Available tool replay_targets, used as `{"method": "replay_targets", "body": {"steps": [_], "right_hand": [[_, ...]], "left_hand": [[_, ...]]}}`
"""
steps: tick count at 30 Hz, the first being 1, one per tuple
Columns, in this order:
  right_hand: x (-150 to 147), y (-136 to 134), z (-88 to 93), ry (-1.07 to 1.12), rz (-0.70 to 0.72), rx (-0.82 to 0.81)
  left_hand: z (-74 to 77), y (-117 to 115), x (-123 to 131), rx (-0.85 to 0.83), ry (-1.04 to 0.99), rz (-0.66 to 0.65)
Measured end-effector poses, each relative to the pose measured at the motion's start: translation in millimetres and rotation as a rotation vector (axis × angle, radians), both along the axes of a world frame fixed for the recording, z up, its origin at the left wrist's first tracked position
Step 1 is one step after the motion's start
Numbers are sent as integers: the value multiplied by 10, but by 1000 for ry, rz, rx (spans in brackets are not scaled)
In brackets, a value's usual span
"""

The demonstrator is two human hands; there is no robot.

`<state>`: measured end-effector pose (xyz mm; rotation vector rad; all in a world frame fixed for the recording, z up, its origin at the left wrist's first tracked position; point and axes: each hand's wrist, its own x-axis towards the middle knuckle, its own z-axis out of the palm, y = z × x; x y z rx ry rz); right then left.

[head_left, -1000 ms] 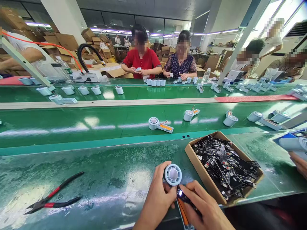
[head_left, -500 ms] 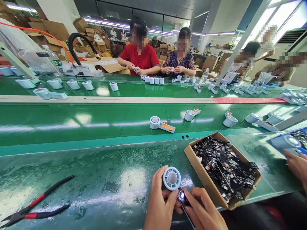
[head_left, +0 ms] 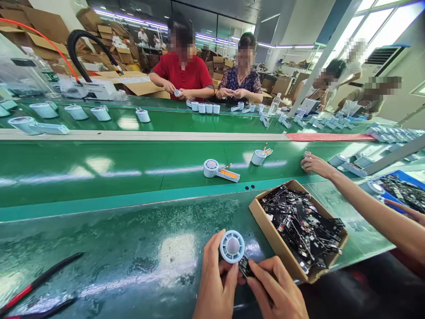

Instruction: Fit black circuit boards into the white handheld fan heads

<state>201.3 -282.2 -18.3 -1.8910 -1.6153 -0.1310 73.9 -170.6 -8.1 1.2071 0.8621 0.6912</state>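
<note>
My left hand is wrapped around a light blue handheld fan, whose round, slotted head faces up at me. In my right hand a small black circuit board is pinched between thumb and fingers. The board lies against the fan just below its round head, and my left thumb is close beside it. My fingers cover most of the fan's handle. To the right of my hands stands a cardboard box filled with similar black circuit boards.
Cutters with red-and-black handles lie at lower left. On the green belt sit a fan with an open handle and another fan. A co-worker's arm crosses behind the box. A blue tray stands at right.
A co-worker's arm has come in from the right, its hand now on a fan on the belt. My hands keep hold of fan and board; the board's angle has changed slightly. The view has shifted.
</note>
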Motion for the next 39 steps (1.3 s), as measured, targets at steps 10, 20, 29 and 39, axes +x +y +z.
{"method": "replay_targets", "body": {"steps": [10,20,29,39], "right_hand": [[-159,69,-31,190,-107,2],[92,-118,59,352,50,-123],[383,-329,185,791,163,-371],[201,-228,111,1148,92,-394]], "left_hand": [[-32,80,-68,108,166,-109],[46,103,-29,111,235,-77],[165,161,-44,20,233,-109],[139,223,-115,27,240,-229]]}}
